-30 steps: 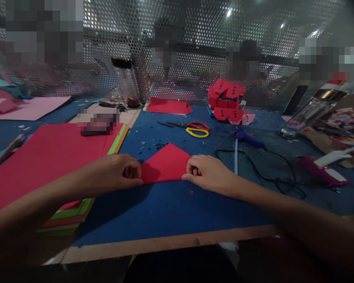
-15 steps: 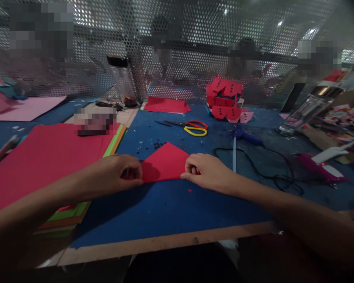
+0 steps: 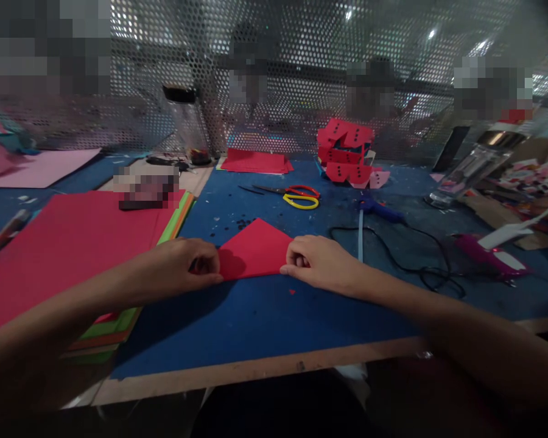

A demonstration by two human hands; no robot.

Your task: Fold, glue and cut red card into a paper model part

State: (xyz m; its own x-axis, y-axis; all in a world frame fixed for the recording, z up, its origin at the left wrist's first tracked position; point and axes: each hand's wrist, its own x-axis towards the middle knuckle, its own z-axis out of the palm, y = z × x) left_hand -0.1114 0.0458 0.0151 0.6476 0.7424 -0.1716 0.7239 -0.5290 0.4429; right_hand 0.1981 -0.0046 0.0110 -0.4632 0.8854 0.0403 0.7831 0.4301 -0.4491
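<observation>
A red sheet of paper [image 3: 258, 249], folded into a triangle with its point away from me, lies on the blue table top [image 3: 256, 328]. My left hand [image 3: 194, 264] pinches its left corner, fingers curled, thumb along the near folded edge. On the opposite side my right hand [image 3: 308, 258] grips the right corner the same way. Both corners are hidden under the fingers. Just below the near edge rests a tiny red paper scrap [image 3: 292, 292]. Beyond the paper's tip lie small black dots [image 3: 242, 225] and scissors [image 3: 301, 198] with red and yellow handles.
Large red sheets [image 3: 82, 243] lie over green and orange ones at left, with a phone-like object [image 3: 148, 190] on top. At right are a blue glue gun [image 3: 379, 208] and its cord, a purple device [image 3: 491, 252] and a bottle [image 3: 479, 164]. Dotted red paper pieces [image 3: 347, 155] stand behind.
Both hands keep hold of the red paper's corners, nearly unmoved. The view has shifted very slightly.
</observation>
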